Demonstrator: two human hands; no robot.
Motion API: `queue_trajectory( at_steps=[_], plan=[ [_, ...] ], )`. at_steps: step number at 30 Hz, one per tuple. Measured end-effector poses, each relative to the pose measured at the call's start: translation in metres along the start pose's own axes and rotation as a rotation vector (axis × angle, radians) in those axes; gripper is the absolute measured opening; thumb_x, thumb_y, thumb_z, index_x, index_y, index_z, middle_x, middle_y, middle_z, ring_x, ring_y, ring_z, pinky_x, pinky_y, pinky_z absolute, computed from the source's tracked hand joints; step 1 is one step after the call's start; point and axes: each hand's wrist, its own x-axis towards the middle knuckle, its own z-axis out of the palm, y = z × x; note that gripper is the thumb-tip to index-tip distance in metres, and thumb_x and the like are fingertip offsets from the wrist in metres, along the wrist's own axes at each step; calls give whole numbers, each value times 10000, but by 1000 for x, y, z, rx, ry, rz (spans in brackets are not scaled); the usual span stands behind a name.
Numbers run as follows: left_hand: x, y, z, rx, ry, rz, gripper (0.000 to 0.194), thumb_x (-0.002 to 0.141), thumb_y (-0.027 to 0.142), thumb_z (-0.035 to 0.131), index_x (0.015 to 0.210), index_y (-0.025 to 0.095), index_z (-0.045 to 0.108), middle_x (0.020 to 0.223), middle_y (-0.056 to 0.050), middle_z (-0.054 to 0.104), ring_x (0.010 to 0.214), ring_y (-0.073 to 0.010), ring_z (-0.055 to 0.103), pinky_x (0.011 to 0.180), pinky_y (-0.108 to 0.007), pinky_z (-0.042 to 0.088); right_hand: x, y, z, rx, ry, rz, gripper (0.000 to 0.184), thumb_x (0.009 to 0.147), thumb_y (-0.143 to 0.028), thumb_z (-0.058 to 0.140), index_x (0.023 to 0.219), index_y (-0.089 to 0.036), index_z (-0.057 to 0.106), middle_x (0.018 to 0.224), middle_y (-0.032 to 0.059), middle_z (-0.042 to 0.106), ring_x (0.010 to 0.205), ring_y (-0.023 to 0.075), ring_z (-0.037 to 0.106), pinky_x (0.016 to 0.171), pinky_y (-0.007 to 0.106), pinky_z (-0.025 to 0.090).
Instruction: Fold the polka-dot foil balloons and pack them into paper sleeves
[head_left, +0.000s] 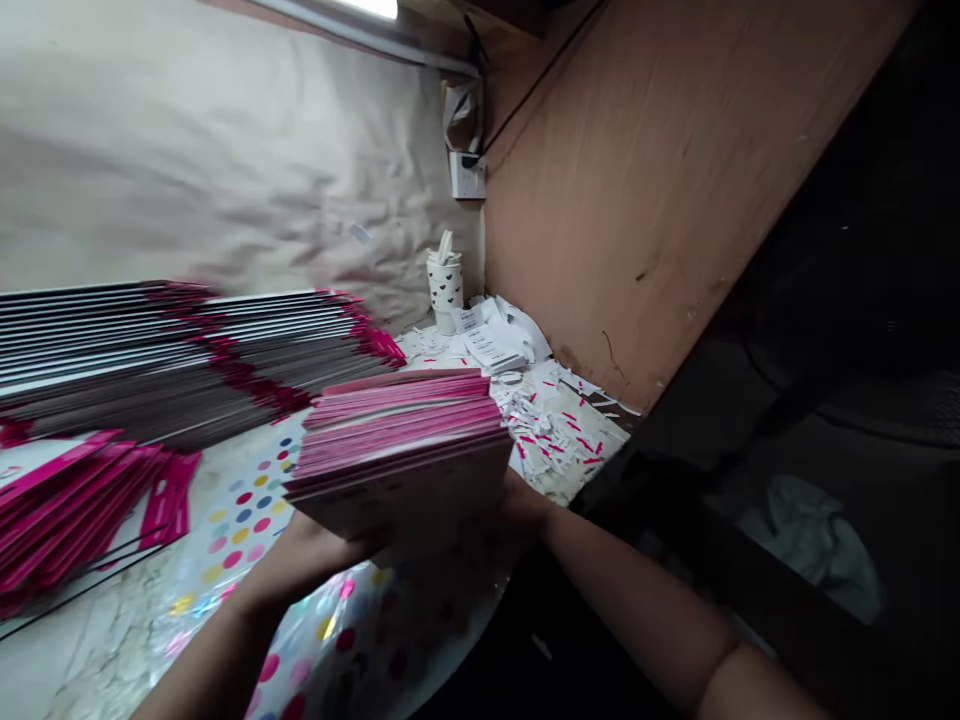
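From where I stand, one thick bundle [405, 430] of pink-edged pieces is up in the person's two hands, over the near part of the table [97, 640]. Its layered edges face upward, and their lines run crosswise from hand to hand, rising slightly toward the right; the broad near face tilts toward the person and drops into shadow, so I can't tell which side is the longer. The left hand [326, 545] grips the lower left of the bundle, the right hand [525, 500] its right side; most fingertips are hidden. I can't count the layers.

Below lies one polka-dotted plastic sheet [244, 520]. Along the table's left side I count three groups of pink-edged cards: two long overlapping rows [285, 350] and, nearer, one smaller pink fan [82, 510]. At the far right corner stands one heart-patterned cup [445, 285], beside a heap of white papers [491, 340]. Loose scraps [555, 435], too many to count, litter the right edge.
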Motion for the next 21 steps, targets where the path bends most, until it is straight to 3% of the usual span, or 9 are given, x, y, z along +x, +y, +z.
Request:
queue_trajectory(
  at_steps=[3, 6, 9, 11, 14, 18, 19, 21],
  plan=[
    [9, 5, 7, -160, 77, -27, 702, 529, 389, 779, 1168, 197, 561, 1076, -93, 671, 1113, -379, 523, 897, -434, 479, 1, -6, -4, 134, -45, 8, 872, 399, -231, 855, 1189, -220, 486, 1151, 46, 587, 1076, 259, 529, 870, 382, 468],
    [21, 15, 28, -443, 59, -117, 611, 571, 317, 754, 1140, 197, 568, 1002, -59, 699, 1026, -331, 592, 842, -372, 519, 0, -28, -16, 310, -71, 123, 766, 443, -266, 838, 1143, -207, 532, 1017, 27, 639, 957, 242, 592, 796, 351, 495],
    [39, 29, 61, -689, 33, -378, 425, 636, 253, 679, 1048, 178, 605, 813, -33, 721, 806, -260, 671, 733, -338, 560, -8, -47, -45, 417, -76, 204, 580, 577, -384, 765, 1085, -169, 586, 902, 42, 667, 816, 216, 630, 719, 317, 496],
    [55, 39, 89, -754, 18, -503, 329, 655, 216, 633, 976, 149, 623, 719, -38, 709, 695, -235, 676, 672, -333, 570, -20, -51, -74, 471, -1, 181, 564, 682, -551, 638, 1086, -160, 596, 918, 66, 673, 815, 209, 633, 715, 312, 491],
    [84, 58, 138, -823, -33, -546, 251, 687, 203, 584, 917, 112, 630, 682, -65, 690, 656, -224, 671, 649, -334, 569, -48, -42, -124, 564, 282, 149, 634, 785, -688, 385, 1116, -185, 582, 914, 68, 672, 752, 194, 634, 609, 302, 488],
    [126, 76, 208, -881, -83, -577, 235, 721, 177, 582, 939, 98, 616, 772, -79, 680, 701, -204, 662, 669, -325, 555, -93, -33, -179, 529, 898, 6, 379, 781, -521, 546, 1025, -233, 574, 771, -5, 658, 592, 128, 591, 510, 236, 448],
    [136, 77, 224, -884, -90, -592, 244, 738, 178, 585, 968, 101, 607, 821, -79, 675, 730, -197, 657, 685, -329, 550, -104, -35, -189, 476, 997, -45, 336, 773, -479, 578, 1002, -232, 572, 749, -12, 653, 589, 117, 584, 529, 228, 451],
    [153, 76, 251, -884, -100, -633, 263, 796, 222, 579, 1037, 116, 577, 940, -77, 649, 803, -182, 637, 720, -349, 537, -125, -41, -202, 344, 1059, -111, 283, 774, -417, 606, 978, -223, 576, 737, -7, 651, 621, 112, 583, 578, 229, 460]
  ],
)
